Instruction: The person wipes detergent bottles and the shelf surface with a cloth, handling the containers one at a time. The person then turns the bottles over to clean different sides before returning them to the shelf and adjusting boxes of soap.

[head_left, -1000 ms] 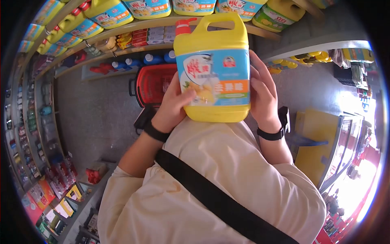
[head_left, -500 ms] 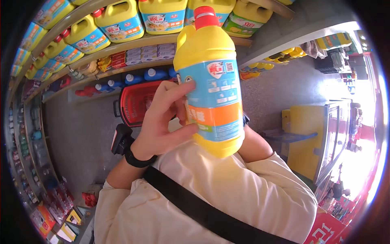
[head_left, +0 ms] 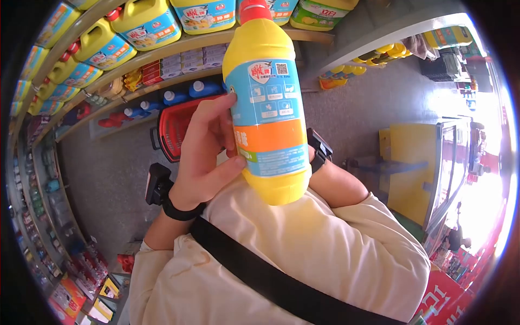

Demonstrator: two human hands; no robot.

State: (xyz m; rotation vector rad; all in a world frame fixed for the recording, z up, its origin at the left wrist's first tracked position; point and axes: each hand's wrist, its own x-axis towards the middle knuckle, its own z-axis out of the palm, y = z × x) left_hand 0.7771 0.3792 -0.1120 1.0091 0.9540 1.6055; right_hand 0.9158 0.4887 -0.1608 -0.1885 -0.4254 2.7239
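Observation:
A large yellow detergent bottle [head_left: 268,108] with a red cap stands upright before my chest, tipped slightly. Its blue and orange label, with small icons and a square code, faces me. My left hand [head_left: 208,143] grips its left side, forefinger near the upper label and thumb near the lower edge. The other left fingers curl partly out of sight behind it. My right hand is hidden behind the bottle; only the wrist with a dark strapped device shows at its right. What the right fingers do cannot be seen.
Similar yellow jugs [head_left: 149,24] line the shelf ahead. Below are small boxes [head_left: 187,60] and blue bottles [head_left: 206,88]. A red basket [head_left: 172,130] sits on the floor beyond my left hand. A yellow-sided cabinet [head_left: 414,168] stands to the right, and more stocked shelves run along the left.
The bottle has shifted a little left and turned, so its coded label panel faces me more squarely. My left fingers have slid toward its left edge. The right wrist's device has come into view.

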